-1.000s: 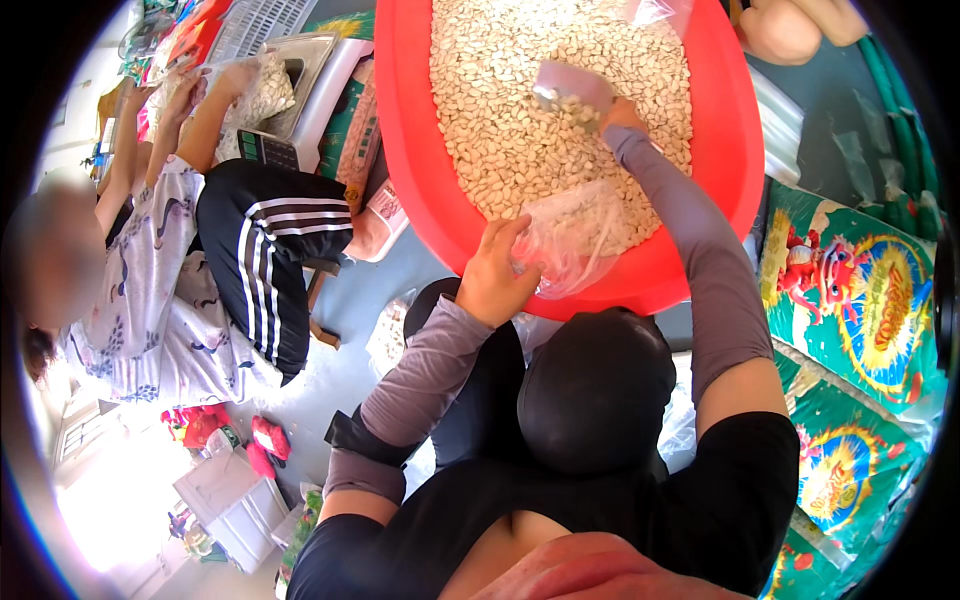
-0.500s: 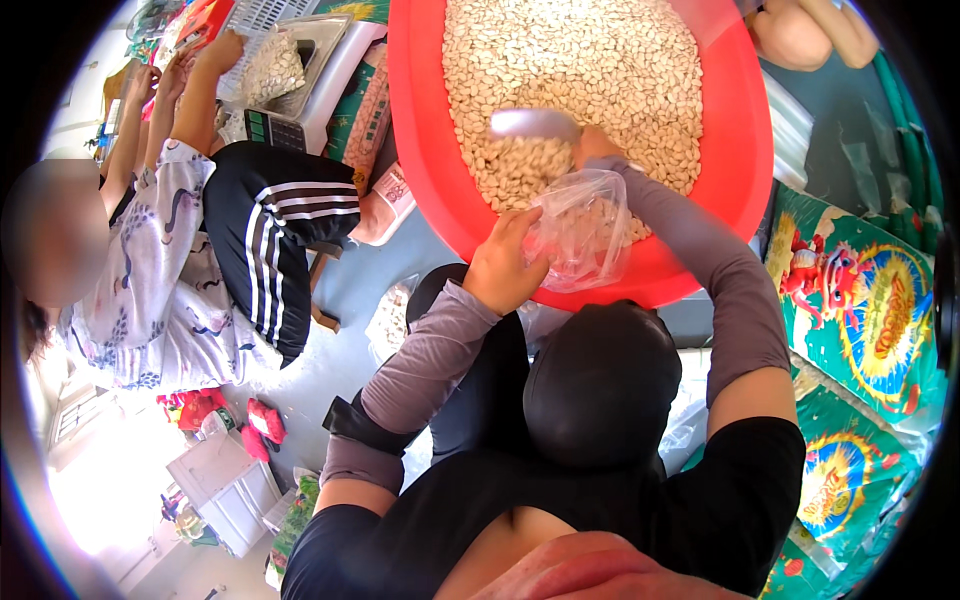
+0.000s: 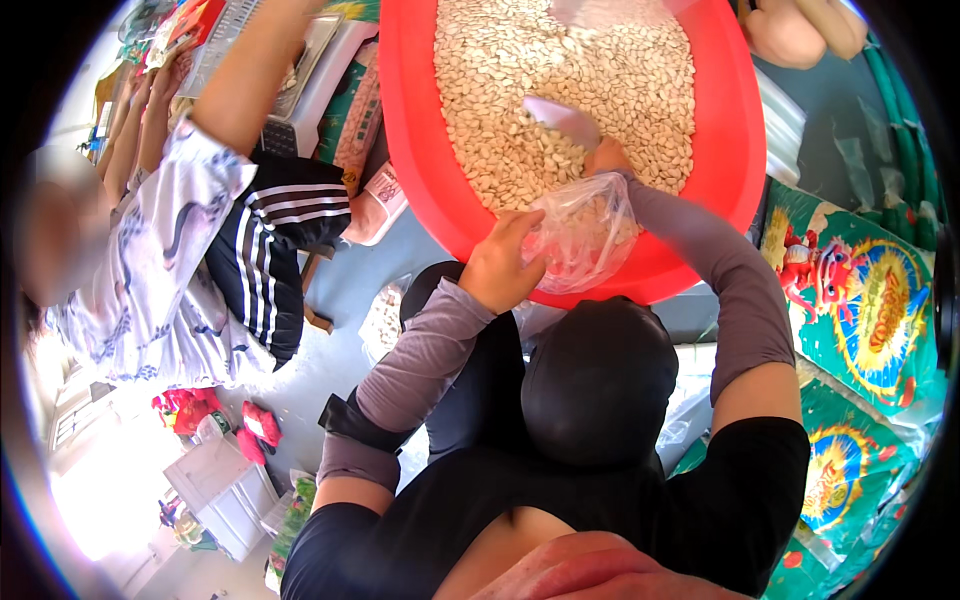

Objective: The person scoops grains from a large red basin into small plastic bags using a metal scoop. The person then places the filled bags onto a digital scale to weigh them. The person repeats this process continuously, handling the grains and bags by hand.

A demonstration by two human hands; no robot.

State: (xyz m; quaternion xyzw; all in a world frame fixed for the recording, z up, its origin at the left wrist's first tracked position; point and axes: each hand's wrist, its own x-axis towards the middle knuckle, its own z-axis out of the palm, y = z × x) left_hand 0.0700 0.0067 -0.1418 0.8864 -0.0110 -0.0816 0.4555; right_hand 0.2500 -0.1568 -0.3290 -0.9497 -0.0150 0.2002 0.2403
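Observation:
A large red tub [image 3: 412, 130] in front of me holds a deep layer of pale, flat seeds or nuts [image 3: 560, 60]. My right hand [image 3: 606, 158] is closed round the handle of a pale scoop [image 3: 568, 122], whose blade is low over the contents. My left hand [image 3: 506, 258] grips the edge of a clear plastic bag [image 3: 578, 240] at the tub's near rim. Through the film some pale pieces show, but I cannot tell whether they lie inside the bag or behind it.
At the left sits a co-worker in a patterned top [image 3: 150, 300], one arm [image 3: 245, 85] stretched forward near a scale and a tray. Green printed sacks [image 3: 870, 310] lie at the right. A filled clear bag [image 3: 385, 318] stands on the floor. Another person's bare limb [image 3: 790, 35] shows at far right.
The scoop has shifted right and turned, its blade now angled differently, and the blurred load seen under it has gone. My left hand stays on the bag. The co-worker's arm has swung forward.

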